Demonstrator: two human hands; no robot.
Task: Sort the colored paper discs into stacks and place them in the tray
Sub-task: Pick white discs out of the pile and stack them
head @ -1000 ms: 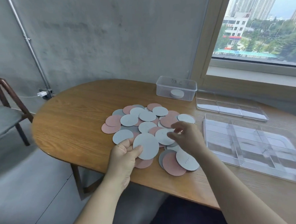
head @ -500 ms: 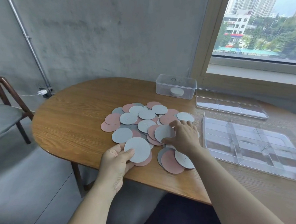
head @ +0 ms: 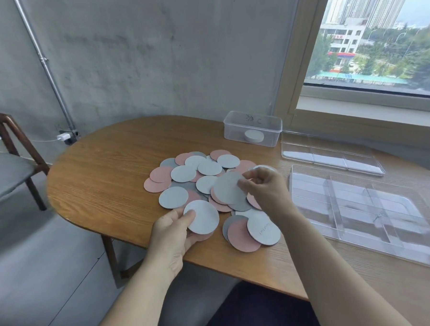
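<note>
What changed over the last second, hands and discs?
The right hand went from pressing flat on the pile to pinching a light grey disc by its edge and lifting it. The left hand still holds its own disc at the pile's near edge. The tray stays empty.

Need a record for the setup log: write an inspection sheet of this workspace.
Surface: wooden table, rounded end.
Job's things: pile of pink, light and dark grey discs, overlapping; clear tray to its right, no discs seen in it.
Clutter: clear box holding a white puck; flat clear lid beside it.
Grippers: left hand grips near disc; right hand pinches mid disc.
Cables: white charger at the wall, thin cable running left.
Surroundings: concrete wall, chair at left, window at right.
</note>
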